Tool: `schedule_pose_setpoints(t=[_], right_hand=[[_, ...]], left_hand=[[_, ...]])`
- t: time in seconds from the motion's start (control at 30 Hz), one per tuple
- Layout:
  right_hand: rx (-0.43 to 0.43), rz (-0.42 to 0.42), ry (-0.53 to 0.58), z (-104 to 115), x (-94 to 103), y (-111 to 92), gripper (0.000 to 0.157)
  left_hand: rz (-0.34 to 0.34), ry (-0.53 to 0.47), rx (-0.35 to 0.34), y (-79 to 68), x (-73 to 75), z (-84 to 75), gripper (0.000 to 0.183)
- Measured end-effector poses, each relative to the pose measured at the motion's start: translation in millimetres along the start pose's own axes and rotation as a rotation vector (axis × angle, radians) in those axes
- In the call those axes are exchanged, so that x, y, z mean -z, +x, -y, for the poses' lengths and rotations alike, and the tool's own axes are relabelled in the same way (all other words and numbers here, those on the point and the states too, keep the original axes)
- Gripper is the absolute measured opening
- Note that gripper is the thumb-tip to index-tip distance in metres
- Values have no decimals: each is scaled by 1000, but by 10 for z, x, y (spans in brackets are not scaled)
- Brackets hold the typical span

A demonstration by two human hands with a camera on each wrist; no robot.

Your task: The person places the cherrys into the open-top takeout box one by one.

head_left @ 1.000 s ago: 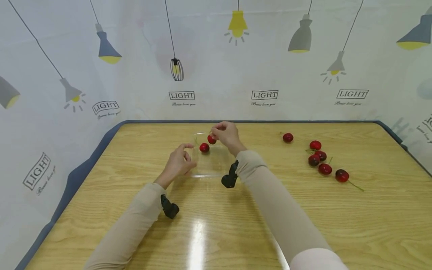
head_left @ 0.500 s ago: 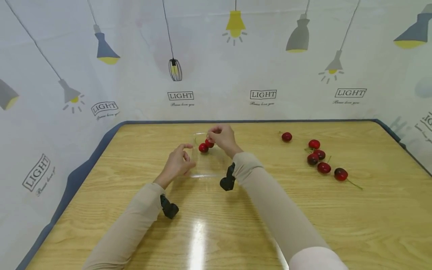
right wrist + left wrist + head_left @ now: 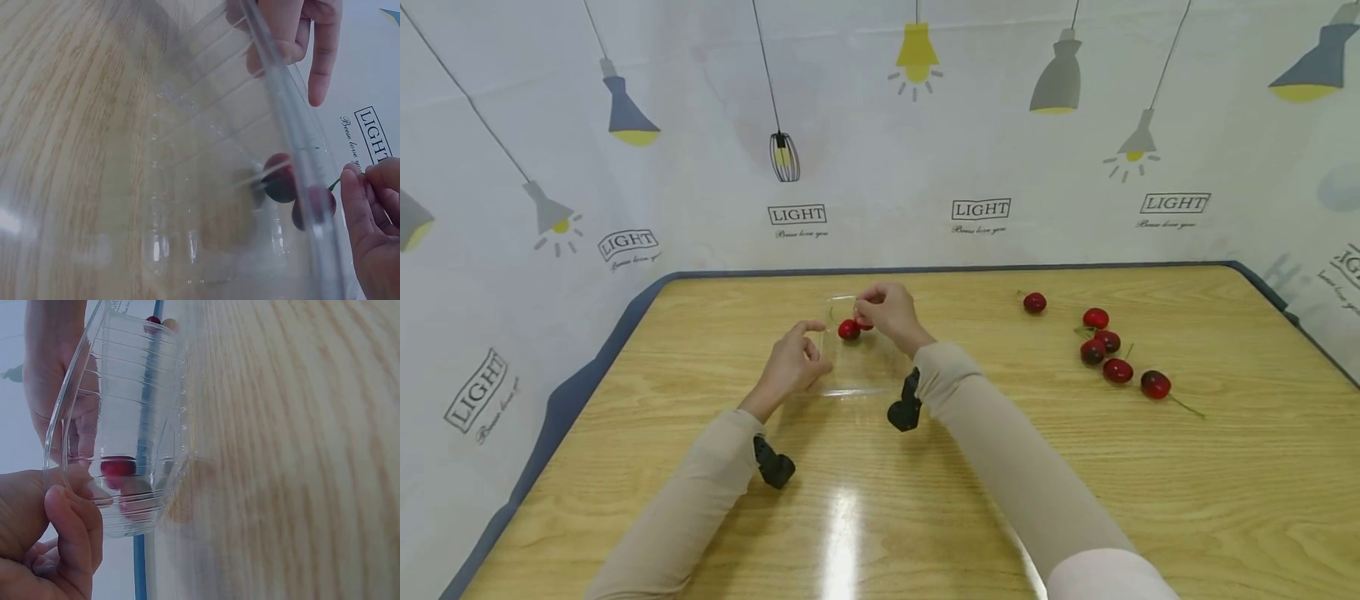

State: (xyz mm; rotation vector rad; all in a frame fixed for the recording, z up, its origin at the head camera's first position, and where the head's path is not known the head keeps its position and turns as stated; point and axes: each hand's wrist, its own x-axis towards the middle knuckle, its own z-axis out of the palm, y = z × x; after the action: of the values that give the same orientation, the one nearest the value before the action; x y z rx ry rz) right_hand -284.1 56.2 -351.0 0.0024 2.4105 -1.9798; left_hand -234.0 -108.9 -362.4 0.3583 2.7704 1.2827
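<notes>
A wood-grained table is carrying a clear, seemingly plastic box toward the far middle; six red cherries are lying on the right.

Clear box, red cherry inside, second cherry stem-held

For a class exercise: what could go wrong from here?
The right hand pinches the held cherry by its thin stem, so the stem might snap or slip.
That cherry is right beside the resting cherry and could knock it aside.
The left hand is at one side of the clear plastic container, which might slide if bumped.
</notes>
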Motion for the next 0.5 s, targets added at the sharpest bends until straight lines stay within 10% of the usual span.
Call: schedule_pose_setpoints(t=[0.5], right_hand=[[-6, 19, -28, 8, 30, -31, 13]], left_hand=[[7, -17, 9, -6, 6, -15, 55]])
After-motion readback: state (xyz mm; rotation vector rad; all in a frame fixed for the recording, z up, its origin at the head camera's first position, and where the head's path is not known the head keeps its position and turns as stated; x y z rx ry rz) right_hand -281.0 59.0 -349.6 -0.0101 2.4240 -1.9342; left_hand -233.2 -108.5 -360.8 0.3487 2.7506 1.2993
